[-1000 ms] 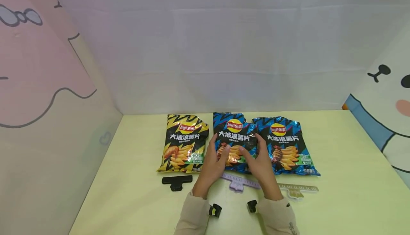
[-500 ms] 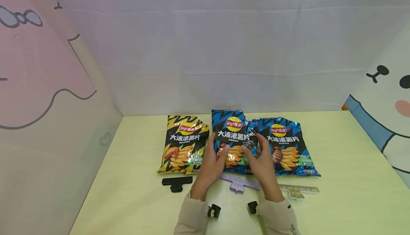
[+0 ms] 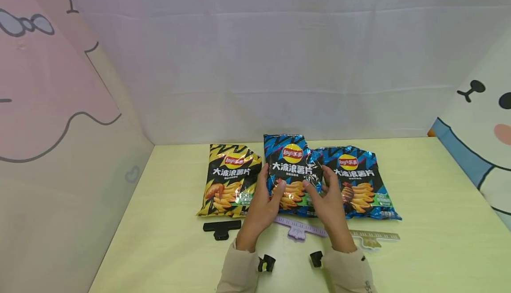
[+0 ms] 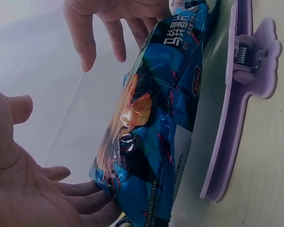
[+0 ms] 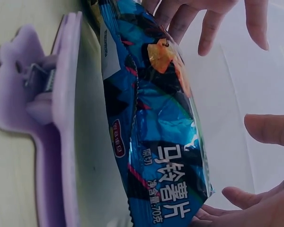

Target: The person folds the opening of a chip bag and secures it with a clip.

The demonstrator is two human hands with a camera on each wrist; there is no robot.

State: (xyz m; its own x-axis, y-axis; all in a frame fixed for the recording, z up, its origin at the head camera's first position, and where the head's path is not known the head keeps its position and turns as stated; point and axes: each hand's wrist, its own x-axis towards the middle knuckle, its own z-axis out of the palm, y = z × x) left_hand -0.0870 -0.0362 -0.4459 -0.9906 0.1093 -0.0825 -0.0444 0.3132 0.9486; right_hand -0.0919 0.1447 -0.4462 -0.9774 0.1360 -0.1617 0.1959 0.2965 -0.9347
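A blue-and-black bag of potato chips (image 3: 292,164) is in the middle of a row of three, between my hands. In the head view, my left hand (image 3: 260,206) is at its left side and my right hand (image 3: 330,204) at its right. In the left wrist view, several left fingers (image 4: 87,196) touch the bag's edge while the thumb stays apart from it. Much the same shows in the right wrist view: fingertips reach the bag's edge (image 5: 194,156) and the thumb (image 5: 270,128) stands off. The bag's underside is largely hidden.
A yellow bag of chips (image 3: 227,180) lies left, another blue bag (image 3: 357,182) right. In front are a black clip (image 3: 221,228), a purple clip (image 3: 297,230) and a gold-and-clear clip (image 3: 373,237). A white backdrop (image 3: 255,80) stands behind the table.
The middle bag's top edge has risen a little in the head view, and the bag looks slightly lifted or tilted. Both hands stay at its sides, the right shifting slightly outward.
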